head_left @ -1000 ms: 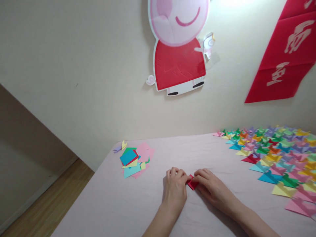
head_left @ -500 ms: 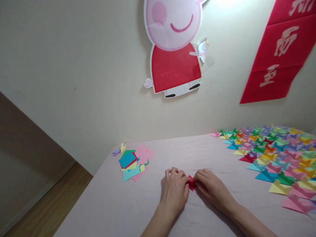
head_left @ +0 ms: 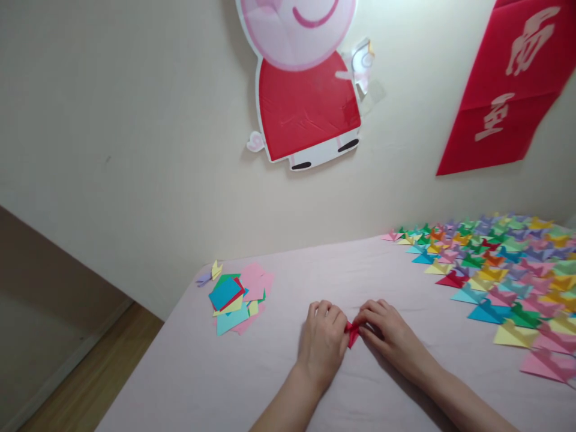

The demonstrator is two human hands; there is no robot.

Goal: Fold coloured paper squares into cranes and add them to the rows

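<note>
A small folded piece of red paper (head_left: 353, 336) lies between my two hands at the middle of the bed-like surface, its lower point toward me. My left hand (head_left: 326, 336) is curled, and its thumb side grips the paper's left edge; the fingertips are partly hidden. From the other side, my right hand (head_left: 384, 330) pinches the paper's upper right part between thumb and fingers. Creases show in the red paper, but the finer folds are too small to make out.
Loose coloured paper squares (head_left: 231, 300) lie in a pile at the left. Beside them sit a yellow folded paper (head_left: 216, 269) and a purple one (head_left: 204, 279). Rows of folded paper cranes (head_left: 490, 282) cover the right side. A wall with a pig cutout (head_left: 310, 108) rises behind.
The red paper's visible shape has changed from a squarish piece to a narrower, pointed one. Both hands stay on it. The camera view has shifted slightly.
</note>
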